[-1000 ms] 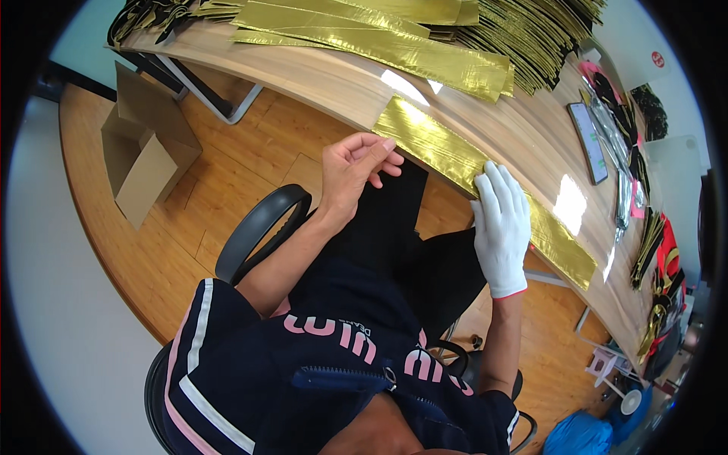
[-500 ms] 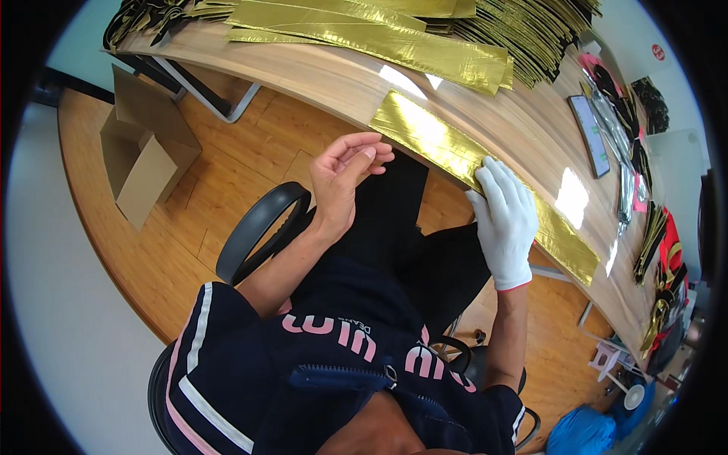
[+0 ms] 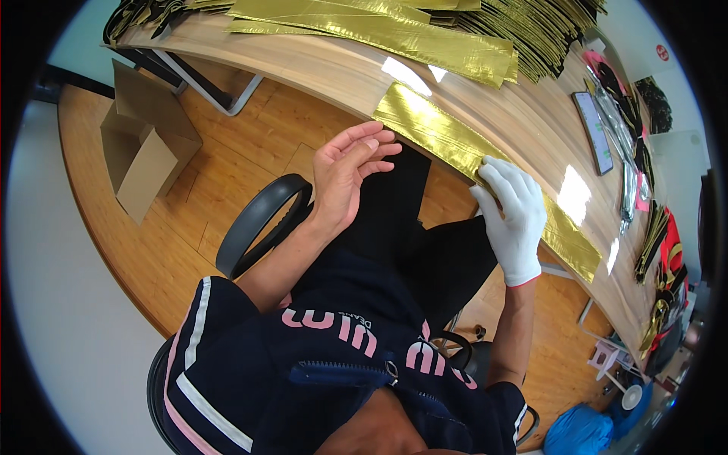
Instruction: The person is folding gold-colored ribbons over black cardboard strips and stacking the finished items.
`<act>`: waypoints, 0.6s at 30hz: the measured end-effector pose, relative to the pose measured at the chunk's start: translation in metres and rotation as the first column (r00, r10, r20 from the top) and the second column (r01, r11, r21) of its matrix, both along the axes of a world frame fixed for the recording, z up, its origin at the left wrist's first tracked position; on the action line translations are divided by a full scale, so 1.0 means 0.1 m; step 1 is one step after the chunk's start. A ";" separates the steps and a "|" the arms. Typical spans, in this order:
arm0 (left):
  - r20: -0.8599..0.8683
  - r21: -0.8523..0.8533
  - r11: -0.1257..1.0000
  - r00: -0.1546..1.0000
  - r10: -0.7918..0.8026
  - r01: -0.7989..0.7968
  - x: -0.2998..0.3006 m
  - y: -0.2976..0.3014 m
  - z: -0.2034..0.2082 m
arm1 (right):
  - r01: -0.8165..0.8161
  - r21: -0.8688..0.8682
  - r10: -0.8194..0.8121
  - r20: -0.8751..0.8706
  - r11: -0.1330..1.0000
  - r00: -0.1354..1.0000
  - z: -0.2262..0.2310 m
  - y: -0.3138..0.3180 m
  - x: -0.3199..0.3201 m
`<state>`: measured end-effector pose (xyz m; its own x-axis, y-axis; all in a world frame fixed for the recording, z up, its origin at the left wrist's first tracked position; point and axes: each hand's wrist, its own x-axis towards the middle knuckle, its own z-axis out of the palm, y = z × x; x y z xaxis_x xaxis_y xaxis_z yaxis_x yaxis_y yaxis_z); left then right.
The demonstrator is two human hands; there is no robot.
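A long shiny gold strip of fabric (image 3: 440, 133) lies slantwise along the near edge of the table. My bare left hand (image 3: 341, 171) is raised beside the strip's left end, its fingers loosely bent and apart, with nothing seen in them. The index fingertip is close to the strip's corner; whether it touches cannot be made out. My right hand (image 3: 516, 216), in a white glove, is over the middle of the strip. Its bent fingertips rest on the gold surface, and the thumb stands apart near the strip's lower edge.
More gold strips (image 3: 379, 34) lie overlapped on the wooden table (image 3: 326, 72), beside a thick stack of strips (image 3: 531, 34). A phone (image 3: 593, 133) and silvery packets (image 3: 626, 189) are at the right. An open cardboard box (image 3: 148, 144) stands on the floor, left of the chair's armrest (image 3: 262, 227).
My left hand's fingers have spread a little. The right hand has shifted slightly right, its fingers more bent over the strip. The strip appears almost unmoved.
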<state>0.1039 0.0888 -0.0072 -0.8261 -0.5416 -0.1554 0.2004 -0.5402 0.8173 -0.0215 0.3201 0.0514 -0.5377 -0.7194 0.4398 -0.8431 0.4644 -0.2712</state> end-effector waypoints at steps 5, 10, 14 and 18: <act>-0.027 0.002 0.999 0.999 -0.035 0.035 0.01 0.00 0.06 | 0.025 0.052 -0.022 -0.066 0.998 0.998 0.02 -0.17 -0.04; -0.035 0.014 1.000 0.999 0.007 -0.007 0.00 -0.02 0.09 | 0.027 0.097 -0.029 0.028 0.995 0.999 -0.02 -0.19 -0.08; -0.056 0.119 0.991 0.996 0.072 -0.065 0.02 -0.07 0.09 | 0.004 0.055 -0.007 0.047 0.998 0.999 -0.03 -0.17 -0.06; -0.062 0.203 0.968 0.985 0.160 -0.145 0.10 -0.07 0.00 | -0.028 0.010 0.028 0.043 1.000 0.999 -0.03 -0.15 -0.07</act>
